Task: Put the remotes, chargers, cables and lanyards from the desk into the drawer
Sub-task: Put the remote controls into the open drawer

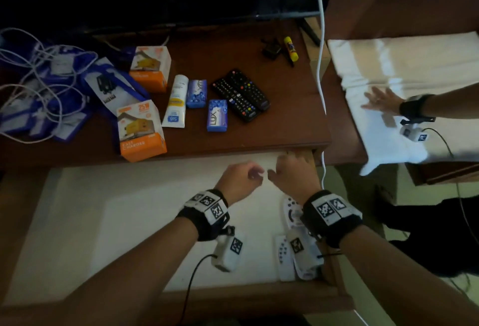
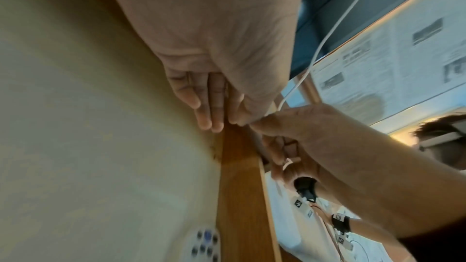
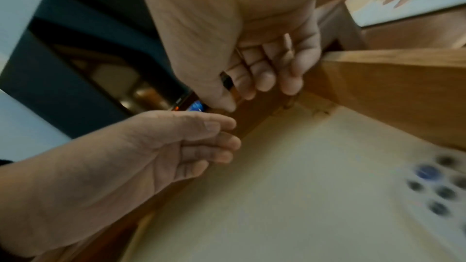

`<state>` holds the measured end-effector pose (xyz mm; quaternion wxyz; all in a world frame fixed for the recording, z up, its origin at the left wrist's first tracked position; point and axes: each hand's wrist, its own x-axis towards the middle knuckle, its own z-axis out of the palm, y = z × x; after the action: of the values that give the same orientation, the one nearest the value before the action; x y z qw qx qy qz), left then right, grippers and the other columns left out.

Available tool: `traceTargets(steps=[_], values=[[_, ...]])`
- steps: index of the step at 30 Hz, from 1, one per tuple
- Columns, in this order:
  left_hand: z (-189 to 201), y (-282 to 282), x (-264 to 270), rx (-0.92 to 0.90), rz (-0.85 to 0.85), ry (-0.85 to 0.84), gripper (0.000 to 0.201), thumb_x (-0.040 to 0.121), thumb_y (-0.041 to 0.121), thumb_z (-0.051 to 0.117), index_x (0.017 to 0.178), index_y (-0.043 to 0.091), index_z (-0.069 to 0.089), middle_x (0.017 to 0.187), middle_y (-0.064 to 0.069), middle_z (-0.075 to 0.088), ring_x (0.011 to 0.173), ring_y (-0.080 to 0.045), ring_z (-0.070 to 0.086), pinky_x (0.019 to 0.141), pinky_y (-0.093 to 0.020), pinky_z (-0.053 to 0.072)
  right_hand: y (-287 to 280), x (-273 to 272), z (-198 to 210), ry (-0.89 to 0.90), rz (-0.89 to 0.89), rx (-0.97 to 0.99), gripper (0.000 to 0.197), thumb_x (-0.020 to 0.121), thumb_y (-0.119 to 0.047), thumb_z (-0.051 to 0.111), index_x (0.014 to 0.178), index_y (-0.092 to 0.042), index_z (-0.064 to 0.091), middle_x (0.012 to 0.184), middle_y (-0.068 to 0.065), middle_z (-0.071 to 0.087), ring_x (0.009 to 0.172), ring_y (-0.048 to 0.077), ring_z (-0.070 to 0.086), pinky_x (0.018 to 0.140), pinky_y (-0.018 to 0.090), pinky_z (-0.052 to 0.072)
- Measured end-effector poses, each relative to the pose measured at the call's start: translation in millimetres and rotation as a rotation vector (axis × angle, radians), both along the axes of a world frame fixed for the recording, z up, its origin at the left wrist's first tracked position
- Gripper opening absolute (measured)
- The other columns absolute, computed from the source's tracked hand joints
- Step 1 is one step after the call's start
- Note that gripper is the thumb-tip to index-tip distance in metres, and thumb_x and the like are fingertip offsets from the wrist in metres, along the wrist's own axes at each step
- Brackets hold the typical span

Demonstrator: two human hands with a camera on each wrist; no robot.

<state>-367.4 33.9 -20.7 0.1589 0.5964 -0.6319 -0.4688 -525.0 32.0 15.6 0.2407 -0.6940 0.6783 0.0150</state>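
The open drawer (image 1: 116,209) with its pale lining sits below the desk edge. Two white remotes (image 1: 282,250) lie along its right side, partly under my right wrist; one white remote (image 2: 204,244) (image 3: 441,186) shows in both wrist views. My left hand (image 1: 243,178) (image 3: 201,142) and right hand (image 1: 290,172) (image 2: 302,127) hover close together over the drawer's far right corner, fingers loosely curled, holding nothing. Two black remotes (image 1: 241,95) lie on the desk. Two orange charger boxes (image 1: 141,131), white cables and blue lanyards (image 1: 44,87) fill the desk's left.
A lotion tube (image 1: 176,102), two soap bars (image 1: 217,115), a black adapter (image 1: 270,49) and a glue stick (image 1: 290,48) lie on the desk. A white cable (image 1: 321,66) hangs past its right edge. Another person's hand (image 1: 381,100) rests on white cloth at right.
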Motion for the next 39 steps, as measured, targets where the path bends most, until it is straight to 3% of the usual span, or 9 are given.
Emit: traceTargets(steps=[4,7,12,17,21,26,32,36,39], values=[[29.4,-49.0,8.2,-0.328,0.058,-0.124,0.032,0.081,0.018,0.069,0.113,0.015,0.064,0.115,-0.003,0.059,0.107,-0.016,0.055,0.091,-0.021,0.041,-44.8,15.1,13.0,-0.322,-0.066,-0.304,0.022,0.082,-0.024,0.058,0.09,-0.003,0.058,0.099,0.021,0.058,0.095,0.041,0.054,0.074,0.04,0.041],[36.8,-68.3,6.8,-0.397,-0.002,-0.254,0.056,0.081,0.024,0.069,0.132,0.015,0.05,0.14,-0.005,0.041,0.131,-0.025,0.036,0.109,-0.033,0.029,-71.2,28.5,6.3,-0.303,-0.033,-0.354,0.032,0.085,-0.016,0.053,0.115,-0.003,0.057,0.122,0.021,0.05,0.11,0.043,0.047,0.09,0.045,0.04],[33.7,-80.7,2.3,-0.303,-0.147,-0.547,0.075,0.087,0.03,0.062,0.149,0.017,0.022,0.16,-0.001,0.007,0.144,-0.029,0.011,0.117,-0.041,0.016,-96.8,35.3,-2.0,-0.126,0.076,-0.244,0.059,0.091,-0.017,0.045,0.148,-0.019,0.029,0.16,0.0,0.014,0.14,0.031,0.021,0.106,0.049,0.029],[29.6,-84.9,0.8,-0.225,-0.232,-0.629,0.082,0.088,0.032,0.059,0.152,0.02,0.011,0.161,0.003,0.0,0.145,-0.026,0.008,0.117,-0.043,0.017,-105.1,27.1,-3.4,0.035,0.186,-0.124,0.065,0.089,-0.016,0.045,0.15,-0.022,0.021,0.162,-0.004,0.005,0.147,0.026,0.005,0.112,0.051,0.02],[29.8,-77.9,-0.1,-0.279,-0.202,-0.607,0.081,0.087,0.033,0.06,0.151,0.018,0.014,0.159,0.0,0.014,0.142,-0.027,0.018,0.114,-0.043,0.023,-93.8,20.6,-6.4,0.087,0.207,-0.217,0.059,0.089,-0.024,0.05,0.145,-0.019,0.031,0.158,-0.002,0.019,0.139,0.032,0.02,0.106,0.05,0.027],[23.7,-65.1,-1.5,-0.378,-0.14,-0.589,0.07,0.09,0.035,0.057,0.149,0.021,0.022,0.145,-0.004,0.03,0.13,-0.029,0.031,0.104,-0.042,0.033,-76.3,10.6,-14.1,0.142,0.253,-0.462,0.034,0.083,-0.031,0.055,0.114,-0.015,0.053,0.122,0.004,0.053,0.106,0.032,0.044,0.083,0.045,0.04],[14.4,-45.7,-12.2,-0.411,-0.009,-0.53,0.045,0.099,0.04,0.038,0.142,0.026,0.039,0.126,-0.005,0.041,0.114,-0.026,0.041,0.088,-0.038,0.036,-62.7,0.5,-17.3,0.025,0.187,-0.594,0.031,0.078,-0.033,0.038,0.095,-0.015,0.056,0.093,0.002,0.061,0.087,0.026,0.049,0.071,0.037,0.036],[15.3,-36.9,-24.6,-0.456,0.124,-0.498,0.028,0.095,0.039,0.047,0.112,0.02,0.056,0.115,-0.007,0.041,0.102,-0.026,0.044,0.075,-0.038,0.041,-61.9,5.6,-13.9,0.06,0.03,-0.561,0.031,0.085,-0.033,0.055,0.109,-0.013,0.055,0.106,0.013,0.055,0.093,0.032,0.049,0.076,0.044,0.04],[16.9,-37.6,-34.1,-0.433,0.186,-0.506,0.026,0.091,0.038,0.053,0.106,0.017,0.053,0.122,-0.009,0.038,0.105,-0.028,0.043,0.074,-0.039,0.045,-65.4,9.8,-12.3,0.069,-0.076,-0.363,0.046,0.088,-0.038,0.055,0.129,-0.018,0.046,0.131,0.021,0.038,0.113,0.039,0.039,0.089,0.053,0.039]])
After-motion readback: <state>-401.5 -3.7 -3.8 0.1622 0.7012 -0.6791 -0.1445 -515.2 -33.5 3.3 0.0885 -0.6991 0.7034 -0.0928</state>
